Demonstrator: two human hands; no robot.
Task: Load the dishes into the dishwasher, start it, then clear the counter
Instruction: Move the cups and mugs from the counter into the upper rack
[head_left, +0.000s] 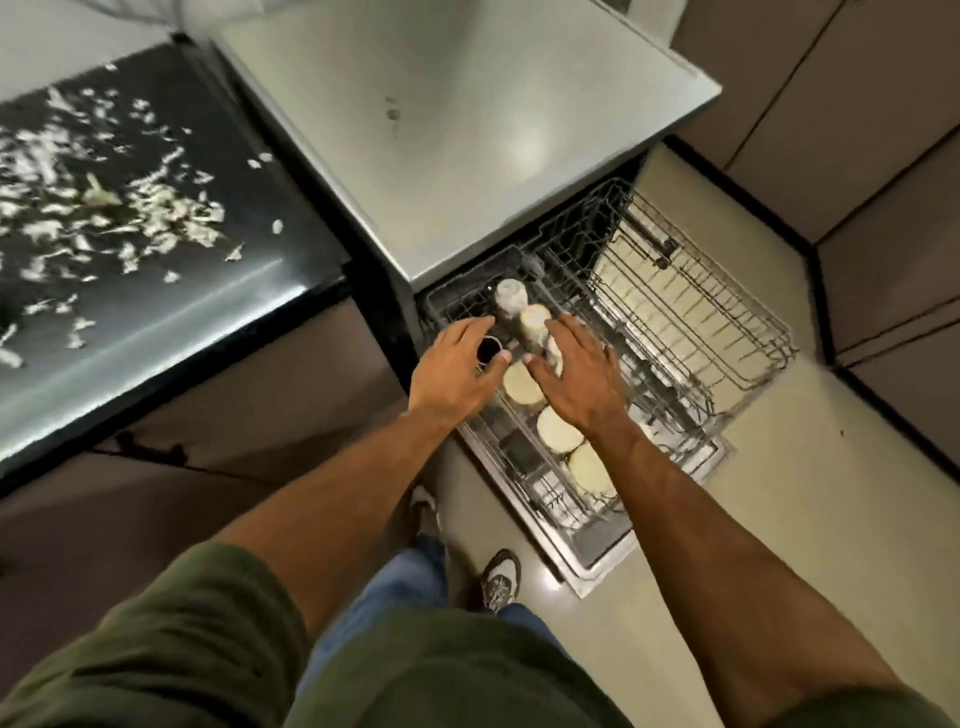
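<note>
Motion blur softened most of the view. The inner end of the loaded rack (519, 457) ran under the grey top of the dishwasher (467, 130), so whatever stood further in was hidden. The right hand (576, 379) covered part of a row of pale round dishes (558, 431); plates vs. bowls couldn't be told. The black surface (171, 291) at left was cut off by the frame edge, as were the cupboard fronts at right. Left hand (457, 369) was over the rack's left side, fingers spread & nearly straight, gripping nothing, thumb tip just beside a dark cup (488, 351). Whether it touched the cup couldn't be told. Right hand's fingers were also spread & straight, holding nothing, w/ the thumb side next to two tall containers (535, 322); contact unclear there too. The containers stood close together in the rack, cylindrical, pale-ended, prob. glass or plastic, too blurred to say. The dishes were flat, cream discs in a line toward the door (597, 551). The rack was thin grey wire in a grid, and a second wire rack (675, 322) lay to its right w/ pale floor showing through. The surface was glossy, strewn w/ small white scraps (130, 208), irregular shreds. Floor (779, 519) was smooth & beige, and one shoe (501, 577) showed beside the door.
</note>
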